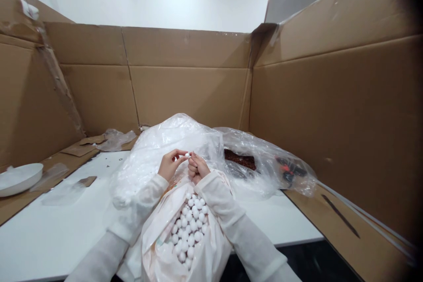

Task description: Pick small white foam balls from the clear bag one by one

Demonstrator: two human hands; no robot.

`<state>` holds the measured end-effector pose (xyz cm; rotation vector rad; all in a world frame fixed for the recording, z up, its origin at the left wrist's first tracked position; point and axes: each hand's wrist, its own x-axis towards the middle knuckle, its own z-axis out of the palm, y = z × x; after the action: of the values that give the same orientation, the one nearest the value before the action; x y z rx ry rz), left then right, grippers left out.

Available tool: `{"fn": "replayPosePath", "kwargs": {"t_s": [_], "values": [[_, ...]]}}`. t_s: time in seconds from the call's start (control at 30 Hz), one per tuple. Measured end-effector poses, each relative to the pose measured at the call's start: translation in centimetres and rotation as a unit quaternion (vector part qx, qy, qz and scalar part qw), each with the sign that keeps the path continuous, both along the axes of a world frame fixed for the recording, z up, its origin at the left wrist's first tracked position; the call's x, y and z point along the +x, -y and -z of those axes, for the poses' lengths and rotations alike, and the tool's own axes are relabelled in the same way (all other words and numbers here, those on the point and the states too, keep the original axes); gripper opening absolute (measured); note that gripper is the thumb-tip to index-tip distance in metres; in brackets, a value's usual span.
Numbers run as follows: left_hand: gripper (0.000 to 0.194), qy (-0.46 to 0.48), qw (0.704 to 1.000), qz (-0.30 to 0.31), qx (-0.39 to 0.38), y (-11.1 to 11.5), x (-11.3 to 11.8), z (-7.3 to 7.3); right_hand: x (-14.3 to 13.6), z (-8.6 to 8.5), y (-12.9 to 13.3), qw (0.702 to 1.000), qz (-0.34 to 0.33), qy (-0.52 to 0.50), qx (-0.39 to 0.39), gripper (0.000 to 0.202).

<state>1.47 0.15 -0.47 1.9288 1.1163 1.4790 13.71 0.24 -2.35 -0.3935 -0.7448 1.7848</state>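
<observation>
Near the middle of the view, my left hand [170, 164] pinches a small white ball [187, 155] between thumb and fingertips. My right hand [198, 167] meets it at the ball, its fingers curled and pressed together against the ball's right side. Just below both hands, between my forearms, an open pale plastic bag [211, 246] holds several small white balls [190, 229]. Behind the hands lies a large clear plastic bag [172, 134] filled with something white.
Another clear bag [264, 154] at the right holds a dark brown piece [239, 158] and red-black items. A white dish [21, 178] stands far left. A dark thin strip [340, 215] lies on cardboard at the right. Cardboard walls [188, 48] surround the white table [82, 224].
</observation>
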Motion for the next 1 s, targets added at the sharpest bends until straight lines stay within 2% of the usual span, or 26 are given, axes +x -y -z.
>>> {"fn": "replayPosePath", "kwargs": {"t_s": [0.23,0.4,0.47,0.57,0.7,0.87,1.0], "values": [[0.017,-0.013,1.000,-0.013,0.022,-0.3,-0.2,0.7,-0.1,0.2,0.0,1.000,0.001,0.009,0.007,0.041],[0.007,-0.076,0.984,-0.069,0.149,-0.2,-0.5,0.5,-0.1,0.2,-0.1,0.997,-0.074,0.036,0.005,0.043],[0.005,-0.102,0.975,-0.095,0.172,-0.1,-0.5,0.3,-0.1,0.3,-0.1,0.994,-0.094,0.049,0.005,0.045],[0.005,-0.130,0.970,-0.121,0.165,0.1,-0.5,0.1,-0.2,0.3,-0.2,0.994,-0.086,0.064,0.002,0.048],[0.005,-0.152,0.968,-0.120,0.161,0.3,-0.4,0.0,-0.3,0.5,-0.2,0.994,-0.073,0.080,0.004,0.051],[0.005,-0.161,0.967,-0.116,0.160,0.1,-0.3,0.2,-0.3,0.9,-0.2,0.997,-0.045,0.062,0.008,0.042],[0.004,-0.169,0.962,-0.129,0.173,0.7,-0.3,-0.8,-0.4,0.6,-0.1,0.997,-0.064,0.039,-0.011,0.034]]}}
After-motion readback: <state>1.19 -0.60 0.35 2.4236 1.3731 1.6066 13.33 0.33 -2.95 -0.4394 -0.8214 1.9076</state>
